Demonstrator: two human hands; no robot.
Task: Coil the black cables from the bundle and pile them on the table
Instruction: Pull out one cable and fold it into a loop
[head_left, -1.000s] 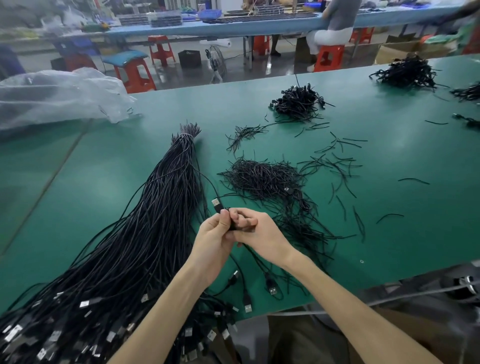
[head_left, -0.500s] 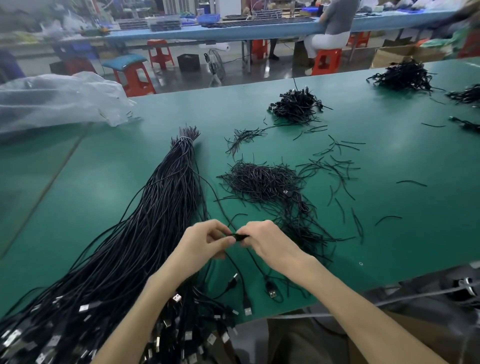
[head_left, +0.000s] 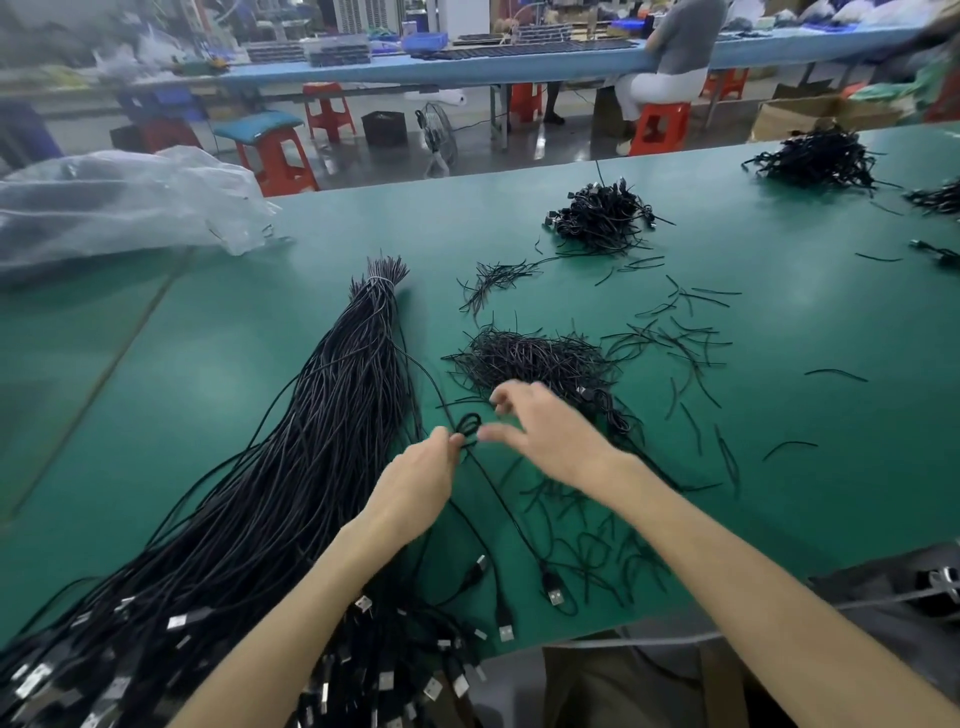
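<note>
A long bundle of black cables (head_left: 322, 415) lies on the green table (head_left: 779, 364), tied at its far end, its USB plugs spilling over the near edge. My left hand (head_left: 415, 488) pinches a small loop of one black cable (head_left: 467, 428) just right of the bundle. That cable trails toward me to a USB plug (head_left: 555, 595). My right hand (head_left: 540, 431) hovers beside the loop with fingers spread and holds nothing. A pile of black twist ties (head_left: 535, 358) sits right behind my right hand. A heap of coiled cables (head_left: 600, 215) lies farther back.
Loose ties (head_left: 675, 343) are scattered right of the tie pile. A clear plastic bag (head_left: 114, 202) lies at the far left. More cable heaps (head_left: 818, 158) sit at the far right. Beyond the table are red stools (head_left: 275, 156) and a seated person (head_left: 670, 67).
My hands have moved forward and apart. My right hand let go of the cable and opened; my left hand now holds the loop alone.
</note>
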